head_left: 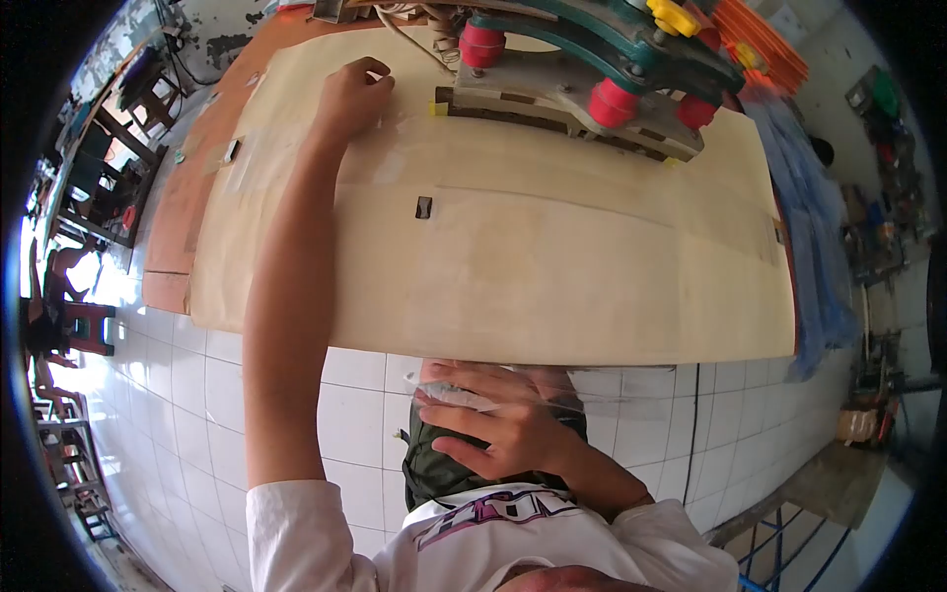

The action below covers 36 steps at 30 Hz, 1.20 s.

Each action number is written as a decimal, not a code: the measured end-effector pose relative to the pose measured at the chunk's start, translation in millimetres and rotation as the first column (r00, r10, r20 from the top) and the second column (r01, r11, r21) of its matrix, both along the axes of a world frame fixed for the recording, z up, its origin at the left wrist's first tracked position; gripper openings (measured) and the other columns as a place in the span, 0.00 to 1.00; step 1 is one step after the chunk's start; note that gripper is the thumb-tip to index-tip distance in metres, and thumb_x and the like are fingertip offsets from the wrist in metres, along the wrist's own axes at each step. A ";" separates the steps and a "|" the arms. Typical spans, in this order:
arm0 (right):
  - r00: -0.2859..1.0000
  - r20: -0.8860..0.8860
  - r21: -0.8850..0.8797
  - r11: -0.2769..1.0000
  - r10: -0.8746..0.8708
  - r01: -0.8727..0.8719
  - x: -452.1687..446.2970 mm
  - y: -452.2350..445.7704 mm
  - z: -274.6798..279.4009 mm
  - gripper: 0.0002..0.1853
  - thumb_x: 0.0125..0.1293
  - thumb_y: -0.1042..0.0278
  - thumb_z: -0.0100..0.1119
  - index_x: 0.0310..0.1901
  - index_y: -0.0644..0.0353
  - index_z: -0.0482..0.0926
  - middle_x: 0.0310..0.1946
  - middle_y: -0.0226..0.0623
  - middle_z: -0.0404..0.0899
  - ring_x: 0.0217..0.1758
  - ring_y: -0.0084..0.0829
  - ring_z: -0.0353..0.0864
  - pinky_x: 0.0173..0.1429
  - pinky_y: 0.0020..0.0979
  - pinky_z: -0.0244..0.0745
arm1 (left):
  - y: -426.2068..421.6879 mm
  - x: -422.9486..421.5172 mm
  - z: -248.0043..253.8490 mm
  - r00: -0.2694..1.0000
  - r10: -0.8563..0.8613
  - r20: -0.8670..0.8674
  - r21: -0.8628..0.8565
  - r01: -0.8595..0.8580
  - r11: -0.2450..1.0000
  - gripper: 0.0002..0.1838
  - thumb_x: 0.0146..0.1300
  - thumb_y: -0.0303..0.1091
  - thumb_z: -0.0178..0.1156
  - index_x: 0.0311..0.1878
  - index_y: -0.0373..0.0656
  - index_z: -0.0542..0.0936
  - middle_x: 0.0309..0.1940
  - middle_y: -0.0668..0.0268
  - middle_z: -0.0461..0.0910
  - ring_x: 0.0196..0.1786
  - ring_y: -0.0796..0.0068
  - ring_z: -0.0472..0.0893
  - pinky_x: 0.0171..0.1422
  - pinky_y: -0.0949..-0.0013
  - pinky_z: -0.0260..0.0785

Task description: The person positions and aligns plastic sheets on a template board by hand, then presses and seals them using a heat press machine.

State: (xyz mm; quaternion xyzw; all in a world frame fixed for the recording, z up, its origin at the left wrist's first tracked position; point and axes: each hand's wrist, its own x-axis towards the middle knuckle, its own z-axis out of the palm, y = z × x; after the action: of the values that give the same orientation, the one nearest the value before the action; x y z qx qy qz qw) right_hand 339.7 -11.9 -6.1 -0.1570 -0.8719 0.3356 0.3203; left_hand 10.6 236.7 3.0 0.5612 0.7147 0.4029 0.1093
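Note:
My left arm reaches across the cream-covered work table [552, 286]. At its far end my left hand [355, 94] rests with curled fingers near the sheet's upper left; what it holds, if anything, cannot be made out. Below the table's front edge, over my lap, my right hand [508, 429] grips clear plastic film [459, 395], whose thin sheet stretches right along the edge. To the right of my left hand stands a green machine [582, 44] with red cylindrical mounts [614, 102] and a long metal bar [562, 116] close over the table surface.
A small dark rectangle [423, 207] marks the table's middle, another [232, 151] its left side. Bluish plastic sheeting [814, 227] hangs off the right edge. An orange ribbed object [760, 49] stands behind the machine. Stools [89, 328] stand on the tiled floor at left.

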 end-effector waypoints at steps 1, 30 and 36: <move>1.000 -0.011 -0.011 1.000 0.009 -0.009 0.2 0.2 -1.0 0.16 0.60 0.62 0.67 0.49 0.54 0.84 0.55 0.43 0.81 0.62 0.45 0.78 0.66 0.45 0.72 | -1.3 1.3 1.5 1.000 0.002 0.001 0.001 -0.002 1.000 0.20 0.57 0.41 0.61 0.49 0.42 0.84 0.38 0.51 0.86 0.41 0.57 0.86 0.52 0.61 0.77; 0.937 -0.335 -0.700 0.692 -0.101 -0.176 53.8 -25.6 5.9 0.52 0.67 0.74 0.64 0.78 0.51 0.32 0.71 0.66 0.56 0.58 0.45 0.82 0.62 0.43 0.78 | -5.6 3.1 4.8 0.997 -0.022 -0.076 0.013 0.023 1.000 0.17 0.59 0.41 0.62 0.43 0.38 0.85 0.38 0.52 0.86 0.44 0.54 0.85 0.54 0.59 0.75; 0.858 -0.328 -0.774 0.633 -0.396 -0.004 82.4 -34.0 -3.9 0.45 0.67 0.70 0.64 0.76 0.61 0.43 0.71 0.60 0.58 0.55 0.42 0.83 0.60 0.41 0.79 | -9.1 2.1 11.8 0.996 -0.081 -0.049 -0.044 0.079 0.996 0.17 0.60 0.42 0.62 0.42 0.36 0.85 0.36 0.51 0.86 0.40 0.56 0.85 0.50 0.59 0.76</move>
State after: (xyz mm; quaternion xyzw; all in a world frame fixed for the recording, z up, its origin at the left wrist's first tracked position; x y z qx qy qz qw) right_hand 422.2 -45.9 -10.0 -0.2861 -0.5254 0.6544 0.4624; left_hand 12.7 227.6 14.8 0.5970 0.7025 0.3688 0.1185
